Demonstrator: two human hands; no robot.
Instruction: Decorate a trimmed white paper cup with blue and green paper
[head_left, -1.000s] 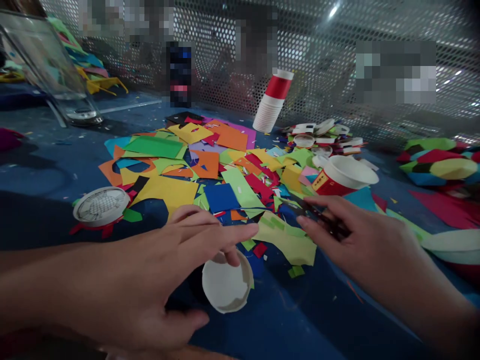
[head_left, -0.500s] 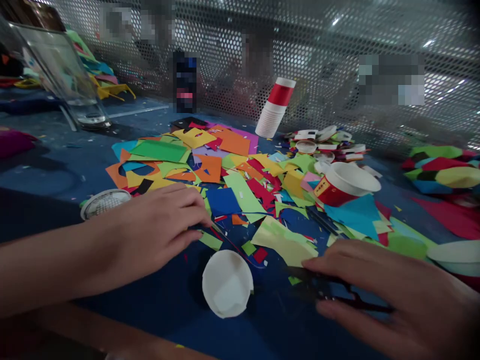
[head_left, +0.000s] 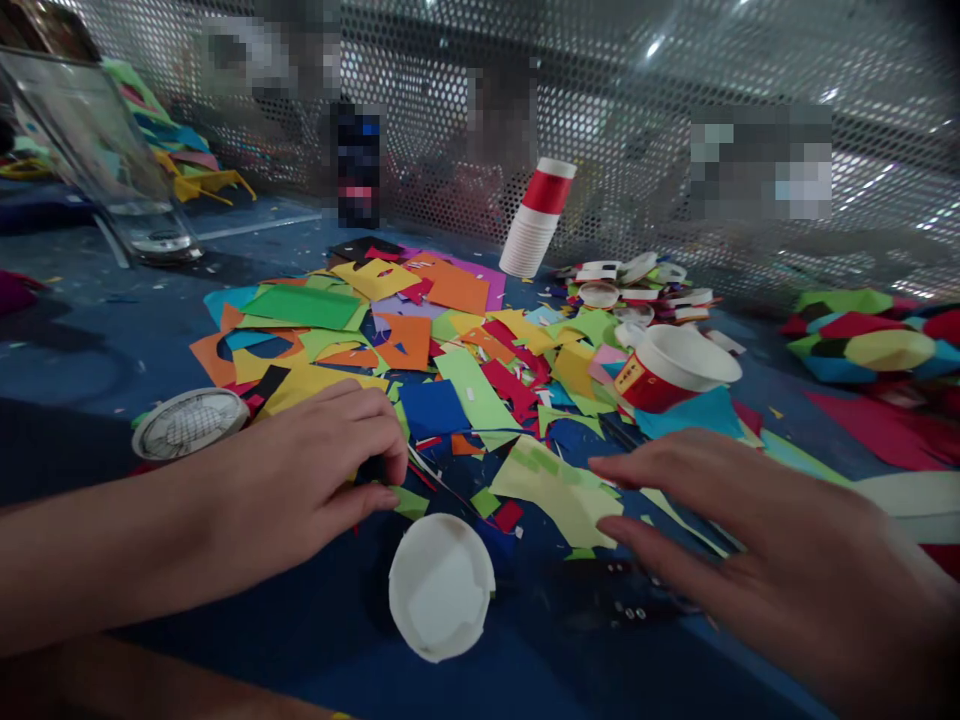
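Observation:
My left hand (head_left: 322, 475) hovers over the paper scraps with index finger and thumb curled close together. A thin pale strip (head_left: 431, 470) runs rightward from near its fingertips; whether they pinch it is hard to see. My right hand (head_left: 742, 540) has thumb and fingers apart, its fingertips at the edge of a pale yellow-green paper piece (head_left: 559, 490). Below those fingers lies a blurred black tool (head_left: 622, 595) with small silver spots, out of the hand's grip. Between the hands sits a short white paper cup piece (head_left: 441, 588), its opening facing up.
Coloured paper scraps (head_left: 435, 400) cover the table's middle. A red-and-white cup (head_left: 671, 370) stands right, a tilted-looking cup stack (head_left: 538, 218) behind. A clear container (head_left: 142, 190) is at left, near a round lid-like piece (head_left: 191, 422). Perforated metal panel (head_left: 427, 90) backs the table.
My right hand has let go of the black tool, which now lies on the table, and its fingers have moved up to the pale yellow-green paper. My left hand stays nearly in place.

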